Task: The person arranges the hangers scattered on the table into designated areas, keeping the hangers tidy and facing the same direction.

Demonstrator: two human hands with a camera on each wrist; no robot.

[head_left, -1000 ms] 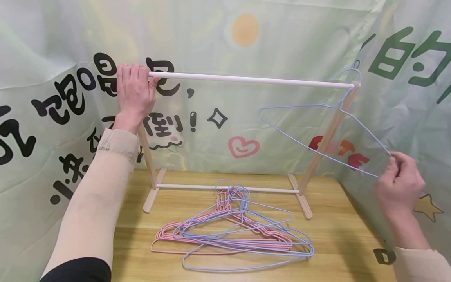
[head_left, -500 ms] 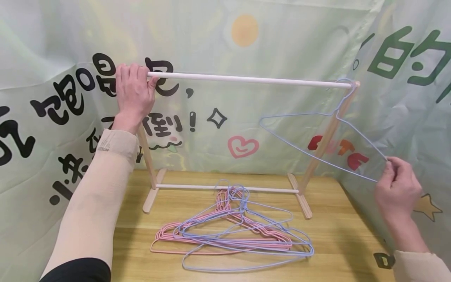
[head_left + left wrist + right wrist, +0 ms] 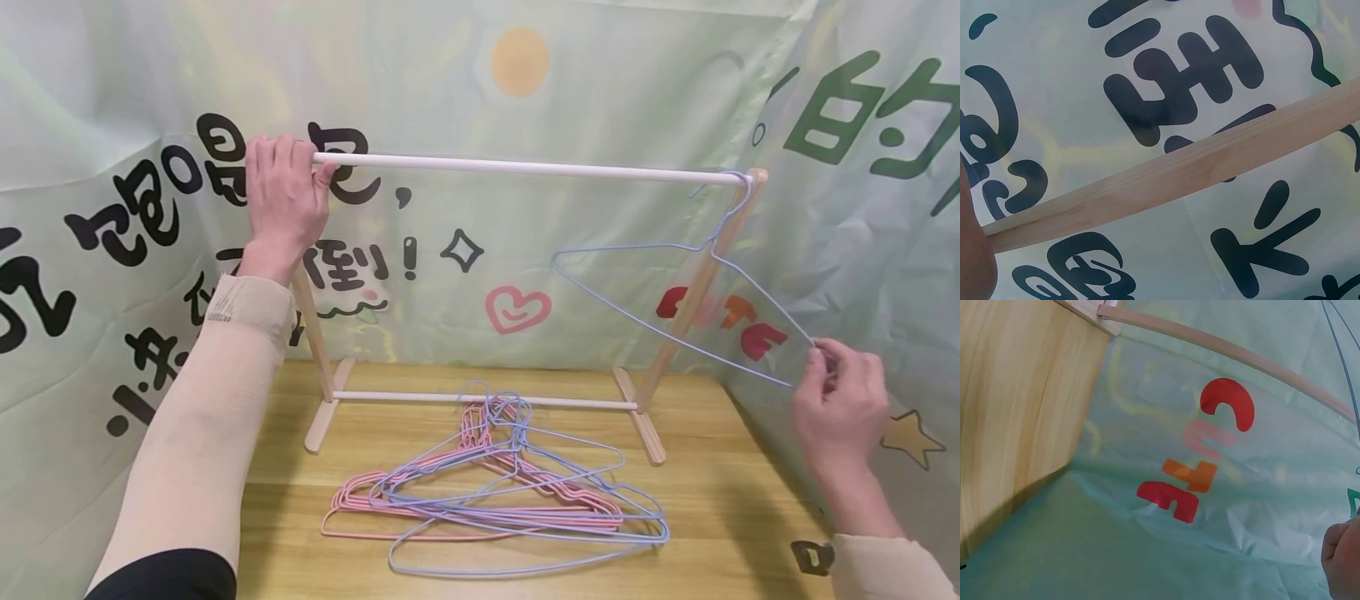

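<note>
My left hand (image 3: 285, 196) grips the left top end of a small wooden rack, its fingers curled over the white top rail (image 3: 525, 168). At the other side, my right hand (image 3: 843, 408) pinches the lower right corner of a blue wire hanger (image 3: 633, 247). That hanger's hook loops over the rail's right end, right beside the wooden post (image 3: 693, 292), and its body slants across the post. The left wrist view shows the left wooden post (image 3: 1166, 178) running up to the hand's edge. Only a bit of the right hand (image 3: 1342, 559) shows in the right wrist view.
Several pink hangers (image 3: 570, 497) and blue hangers (image 3: 525, 575) lie overlapping on the wooden table (image 3: 285, 550), hooks near the white lower rail (image 3: 420, 398). The rack's feet (image 3: 648, 433) stand on the table. A printed cloth backdrop (image 3: 450, 100) encloses the back and sides.
The blue hanger's hook has come down from above the rail's right end onto it and shifted slightly left. My right hand has moved a little down and left. The left hand stays put.
</note>
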